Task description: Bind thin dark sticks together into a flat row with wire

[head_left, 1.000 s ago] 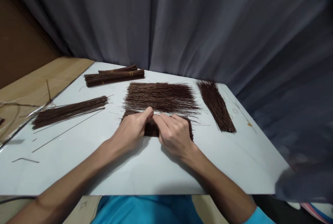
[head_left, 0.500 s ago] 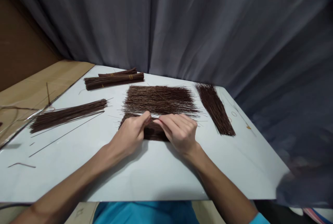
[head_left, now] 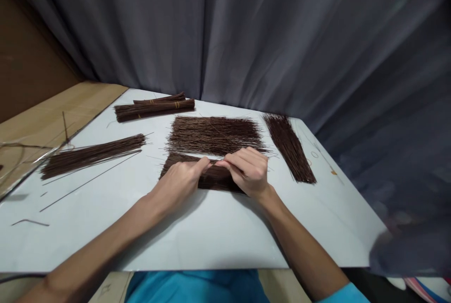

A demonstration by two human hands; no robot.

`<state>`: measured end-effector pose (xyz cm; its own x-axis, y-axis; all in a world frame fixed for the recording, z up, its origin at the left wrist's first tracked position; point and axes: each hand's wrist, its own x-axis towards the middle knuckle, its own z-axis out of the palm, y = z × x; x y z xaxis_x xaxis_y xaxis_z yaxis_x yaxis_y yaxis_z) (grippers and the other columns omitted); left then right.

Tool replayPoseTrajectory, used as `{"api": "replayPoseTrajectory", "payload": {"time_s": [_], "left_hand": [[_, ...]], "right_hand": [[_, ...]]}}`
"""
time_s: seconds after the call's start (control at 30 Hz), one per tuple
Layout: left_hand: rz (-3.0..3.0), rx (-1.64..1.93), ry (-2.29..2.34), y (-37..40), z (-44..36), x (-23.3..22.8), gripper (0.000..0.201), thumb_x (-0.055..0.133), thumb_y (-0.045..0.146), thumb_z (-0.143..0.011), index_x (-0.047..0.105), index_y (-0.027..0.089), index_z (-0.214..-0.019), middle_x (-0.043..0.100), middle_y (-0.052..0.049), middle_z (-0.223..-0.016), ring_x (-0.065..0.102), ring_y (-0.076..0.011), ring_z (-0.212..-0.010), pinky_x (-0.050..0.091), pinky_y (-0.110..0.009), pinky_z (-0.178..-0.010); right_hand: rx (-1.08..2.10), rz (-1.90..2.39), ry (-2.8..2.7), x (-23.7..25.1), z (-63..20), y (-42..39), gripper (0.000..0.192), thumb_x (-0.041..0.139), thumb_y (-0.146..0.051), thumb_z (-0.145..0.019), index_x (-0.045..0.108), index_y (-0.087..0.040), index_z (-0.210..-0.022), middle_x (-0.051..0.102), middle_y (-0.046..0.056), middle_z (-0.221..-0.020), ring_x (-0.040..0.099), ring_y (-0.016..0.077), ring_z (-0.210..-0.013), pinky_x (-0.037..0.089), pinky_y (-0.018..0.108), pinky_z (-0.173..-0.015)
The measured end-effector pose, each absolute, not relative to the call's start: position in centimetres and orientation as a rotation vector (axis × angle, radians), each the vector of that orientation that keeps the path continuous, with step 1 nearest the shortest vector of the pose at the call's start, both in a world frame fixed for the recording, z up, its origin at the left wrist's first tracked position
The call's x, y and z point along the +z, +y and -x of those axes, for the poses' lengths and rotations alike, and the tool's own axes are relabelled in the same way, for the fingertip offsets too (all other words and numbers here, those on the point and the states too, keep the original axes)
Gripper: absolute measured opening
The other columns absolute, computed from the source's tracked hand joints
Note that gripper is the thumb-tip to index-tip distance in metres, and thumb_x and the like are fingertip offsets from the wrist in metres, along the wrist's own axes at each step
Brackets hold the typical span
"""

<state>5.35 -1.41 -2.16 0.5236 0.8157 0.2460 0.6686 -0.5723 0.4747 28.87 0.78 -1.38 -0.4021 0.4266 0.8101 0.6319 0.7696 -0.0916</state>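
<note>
My left hand [head_left: 183,177] and my right hand [head_left: 248,169] are both closed in a pinch, fingertips almost meeting. A short piece of a thin brown stick [head_left: 213,163] shows between them; the rest is hidden by the fingers. Right below the hands lies a flat layer of dark brown sticks [head_left: 220,182], partly covered by my left hand. Just behind it spreads a wider layer of similar thin sticks [head_left: 214,134], laid side by side with uneven ends.
Tied bundles [head_left: 155,109] lie at the back left. A loose bundle [head_left: 93,155] and a single stick [head_left: 89,182] are at left, and another bundle [head_left: 291,150] at right, near rubber bands [head_left: 314,155]. A grey curtain [head_left: 246,35] hangs behind the white table [head_left: 207,242].
Both hands have shifted slightly right, and my left hand has tipped lower with its thumb stretched toward the right hand. More of the front layer shows beneath them.
</note>
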Motion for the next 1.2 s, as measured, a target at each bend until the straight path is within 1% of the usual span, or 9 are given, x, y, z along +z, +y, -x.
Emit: {"api": "replayPoseTrajectory", "payload": {"time_s": [0.2,0.33,0.43,0.5,0.57,0.67,0.97,1.1,1.2], "left_hand": [[-2.483,0.636,1.279,-0.9,-5.1,-2.8,0.021,0.044,0.006,-0.097,0.055,0.022,-0.104,0.065,-0.002,-0.076,0.054,-0.0178,-0.06,0.031,-0.028,-0.058],[-2.457,0.582,1.355,-0.8,-5.0,-2.7,0.026,0.042,0.004,-0.096,0.058,0.021,-0.106,0.065,-0.002,-0.074,0.056,-0.0187,-0.06,0.036,-0.028,-0.06],[-2.444,0.6,1.344,-0.7,-5.0,-2.7,0.036,0.041,0.003,-0.097,0.06,0.022,-0.121,0.072,-0.005,-0.084,0.064,-0.0206,-0.067,0.039,-0.029,-0.063],[-2.455,0.606,1.327,-0.6,-5.0,-2.8,0.041,0.041,0.004,-0.098,0.058,0.023,-0.129,0.075,-0.007,-0.092,0.067,-0.0213,-0.071,0.039,-0.029,-0.063],[-2.472,0.585,1.306,-0.6,-5.1,-2.9,0.032,0.041,0.008,-0.103,0.06,0.022,-0.125,0.075,-0.007,-0.09,0.067,-0.0215,-0.069,0.038,-0.03,-0.062],[-2.481,0.567,1.26,-0.5,-5.1,-2.9,0.021,0.039,0.022,-0.111,0.061,0.021,-0.111,0.072,-0.006,-0.082,0.063,-0.0207,-0.063,0.035,-0.031,-0.06],[-2.526,0.468,1.068,0.3,-3.9,-3.0,0.029,0.041,0.028,-0.112,0.059,0.021,-0.091,0.058,-0.002,-0.066,0.047,-0.0174,-0.052,0.027,-0.033,-0.057],[-2.521,0.525,1.071,1.1,-3.3,-2.5,0.027,0.045,0.032,-0.11,0.064,0.022,-0.094,0.065,-0.004,-0.074,0.054,-0.0189,-0.059,0.03,-0.032,-0.06],[-2.44,0.542,1.148,1.9,-1.8,-1.3,0.03,0.051,0.039,-0.106,0.066,0.023,-0.087,0.064,-0.003,-0.068,0.053,-0.0187,-0.057,0.031,-0.031,-0.061]], "right_hand": [[-0.226,0.908,-2.07,-1.8,-29.2,0.7,0.024,0.077,-0.039,-0.101,0.075,-0.02,-0.085,0.077,0.003,-0.077,0.066,0.0169,-0.07,0.044,0.034,-0.072],[-0.453,0.9,-2.07,-2.1,-29.0,0.3,0.023,0.08,-0.045,-0.097,0.077,-0.023,-0.1,0.079,0.008,-0.095,0.068,0.0257,-0.096,0.048,0.041,-0.09],[-0.519,0.822,-2.194,-2.2,-28.4,0.3,0.024,0.074,-0.035,-0.102,0.075,-0.027,-0.125,0.078,0.008,-0.121,0.065,0.0274,-0.119,0.045,0.046,-0.107],[-0.49,0.794,-2.283,-2.4,-28.1,0.5,0.025,0.067,-0.022,-0.106,0.073,-0.026,-0.13,0.077,0.007,-0.128,0.064,0.0251,-0.124,0.044,0.046,-0.111],[-0.465,0.751,-2.332,-2.7,-28.0,0.9,0.024,0.061,-0.015,-0.107,0.074,-0.023,-0.125,0.079,0.006,-0.122,0.067,0.023,-0.118,0.047,0.045,-0.111],[-0.476,0.685,-2.378,-3.1,-28.4,1.5,0.022,0.058,-0.014,-0.108,0.075,-0.02,-0.121,0.08,0.007,-0.111,0.068,0.0223,-0.108,0.052,0.044,-0.105],[-0.47,0.496,-2.536,-4.1,-28.8,2.5,0.021,0.054,-0.012,-0.108,0.073,-0.015,-0.117,0.077,0.01,-0.1,0.068,0.0226,-0.102,0.053,0.04,-0.09],[-0.487,0.494,-2.578,-4.1,-28.9,3.3,0.022,0.054,-0.013,-0.108,0.073,-0.013,-0.118,0.073,0.008,-0.087,0.064,0.0198,-0.084,0.049,0.035,-0.076],[-0.435,0.57,-2.589,-3.5,-29.8,4.5,0.022,0.056,-0.01,-0.104,0.076,-0.013,-0.113,0.07,0.004,-0.077,0.059,0.0171,-0.072,0.044,0.032,-0.068]]}}
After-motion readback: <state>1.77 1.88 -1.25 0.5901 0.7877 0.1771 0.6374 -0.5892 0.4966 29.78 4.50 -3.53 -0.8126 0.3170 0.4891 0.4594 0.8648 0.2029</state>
